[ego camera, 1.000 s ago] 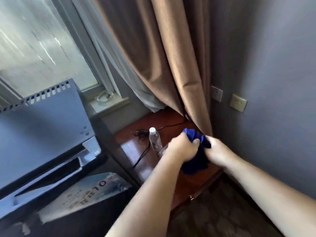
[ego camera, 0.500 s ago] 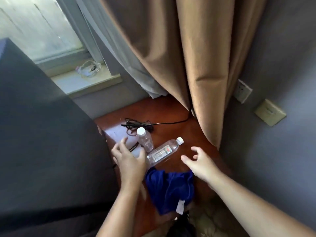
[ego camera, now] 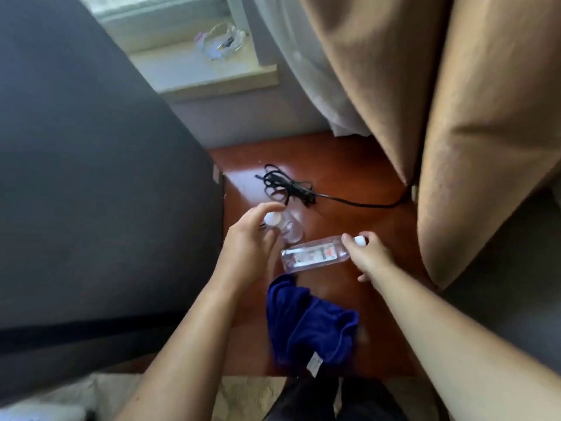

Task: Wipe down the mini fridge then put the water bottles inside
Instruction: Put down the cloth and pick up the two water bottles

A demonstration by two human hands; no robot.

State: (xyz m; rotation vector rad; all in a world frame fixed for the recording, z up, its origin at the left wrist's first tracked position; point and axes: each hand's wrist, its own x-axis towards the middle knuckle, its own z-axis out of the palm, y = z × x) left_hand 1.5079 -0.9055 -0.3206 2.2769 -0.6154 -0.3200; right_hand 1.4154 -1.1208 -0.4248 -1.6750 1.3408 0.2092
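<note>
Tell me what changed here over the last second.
Both hands let go of the blue cloth, now lying on the table. The left hand now grips the upright bottle at its cap; the right hand pinches the lying bottle by its cap. Bottles and cable stayed put.

Forearms extended, left hand (ego camera: 249, 241) half-curled, right hand (ego camera: 372, 256) pinching bottle (ego camera: 312, 256)

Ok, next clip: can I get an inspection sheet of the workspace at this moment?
Surface: wooden tabletop, glossy reddish-brown.
Job's things: upright bottle and lying bottle, both white-capped; blue cloth crumpled at the near edge; grey mini fridge at left.
Clutter: plastic bag on the windowsill.
Hands: left hand curls round the upright bottle's top; right hand grips the lying bottle's cap end.
Cables: black cable bundled behind the bottles, running towards the curtain.
Surroundings: tan curtain.
</note>
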